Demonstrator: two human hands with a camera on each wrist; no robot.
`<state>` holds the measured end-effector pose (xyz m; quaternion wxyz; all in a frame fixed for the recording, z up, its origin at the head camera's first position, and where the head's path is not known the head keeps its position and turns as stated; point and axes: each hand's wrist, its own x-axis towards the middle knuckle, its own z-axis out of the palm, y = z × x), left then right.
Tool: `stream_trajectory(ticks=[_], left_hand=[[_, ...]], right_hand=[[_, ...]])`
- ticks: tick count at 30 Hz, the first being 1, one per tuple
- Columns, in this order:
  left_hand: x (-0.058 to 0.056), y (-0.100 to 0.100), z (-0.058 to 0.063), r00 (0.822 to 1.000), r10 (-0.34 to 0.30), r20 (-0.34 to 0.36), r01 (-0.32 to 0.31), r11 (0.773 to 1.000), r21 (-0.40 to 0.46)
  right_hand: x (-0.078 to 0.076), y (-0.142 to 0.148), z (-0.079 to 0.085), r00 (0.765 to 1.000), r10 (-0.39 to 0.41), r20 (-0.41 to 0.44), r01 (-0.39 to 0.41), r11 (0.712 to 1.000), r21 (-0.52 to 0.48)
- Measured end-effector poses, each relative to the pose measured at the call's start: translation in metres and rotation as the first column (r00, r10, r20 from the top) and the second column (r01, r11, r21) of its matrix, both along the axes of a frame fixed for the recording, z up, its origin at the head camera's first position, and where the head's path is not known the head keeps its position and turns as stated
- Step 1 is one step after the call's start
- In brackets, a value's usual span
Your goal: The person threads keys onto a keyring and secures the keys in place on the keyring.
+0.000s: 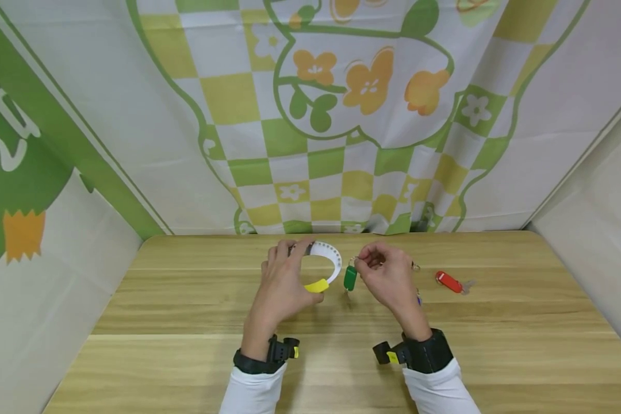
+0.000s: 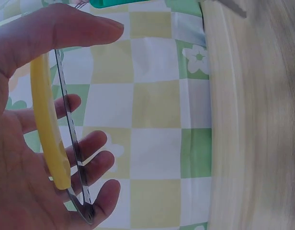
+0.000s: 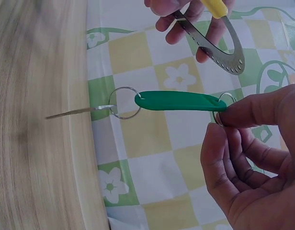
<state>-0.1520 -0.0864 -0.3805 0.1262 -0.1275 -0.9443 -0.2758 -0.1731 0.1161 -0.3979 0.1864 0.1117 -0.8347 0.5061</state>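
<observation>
My left hand [image 1: 283,284] holds a round metal hoop [image 1: 336,257] with a row of small holes and a yellow grip [image 2: 48,124]. In the left wrist view its thumb lies across one end and the fingers reach round behind. Just to the right, my right hand [image 1: 391,280] pinches a small split ring on a green key tag [image 3: 178,101] between thumb and forefinger. From the tag's other end a second ring carries a key [image 3: 80,112], hanging over the table. The tag and hoop are apart.
On the wooden table [image 1: 186,310], a red key tag [image 1: 449,282] with a key lies right of my right hand. Something blue [image 1: 419,298] and a small metal piece [image 1: 416,266] show partly behind that hand. A patterned curtain [image 1: 326,167] hangs at the back edge.
</observation>
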Motion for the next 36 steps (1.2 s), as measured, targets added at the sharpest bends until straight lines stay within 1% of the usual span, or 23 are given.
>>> stream_trajectory(ticks=[6,12,17,24,30,36], left_hand=[[-0.0003,0.0005,-0.0005,1.000,-0.030,-0.004,0.029,0.999,-0.028],[-0.0016,0.0000,-0.0025,0.998,-0.051,-0.033,0.048,0.995,-0.085],[-0.0019,-0.0002,-0.0041,0.997,-0.066,-0.039,0.062,0.992,-0.110],[-0.0017,-0.0002,-0.0038,0.996,-0.067,-0.061,0.056,0.985,-0.161],[-0.0017,0.0008,-0.0033,0.996,-0.067,-0.061,0.054,0.980,-0.191],[-0.0019,0.0012,-0.0030,0.995,-0.072,-0.071,0.055,0.975,-0.217]], right_hand=[[-0.0001,-0.0012,0.0006,1.000,-0.009,0.014,0.009,1.000,0.007],[0.0005,-0.0026,0.0012,0.998,0.017,0.063,-0.016,1.000,-0.022],[0.0018,-0.0040,0.0021,0.997,0.035,0.066,-0.033,0.999,-0.030],[0.0028,-0.0054,0.0028,0.997,0.037,0.069,-0.036,0.999,-0.017],[0.0030,-0.0068,0.0021,0.994,0.051,0.100,-0.051,0.999,-0.004],[0.0028,-0.0075,0.0018,0.988,0.077,0.135,-0.074,0.997,-0.027]])
